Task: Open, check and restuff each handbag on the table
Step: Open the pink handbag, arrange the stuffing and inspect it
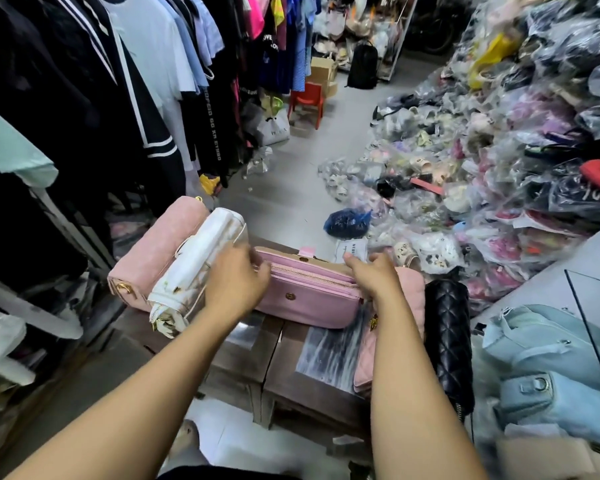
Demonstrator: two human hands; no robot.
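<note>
Hemmed by bags (194,271) beside each hand, the pink handbag (309,301) is gripped by left hand (236,285) and right hand (376,278) (fingertips mostly hidden).

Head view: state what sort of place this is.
Likely a clothing stockroom or wholesale shop: hanging garments, a heap of plastic-bagged goods, and a pink handbag among others on the table.

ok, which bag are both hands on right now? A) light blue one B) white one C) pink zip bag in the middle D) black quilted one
C: the left hand and right hand hold opposite ends of the pink zip bag.
</note>
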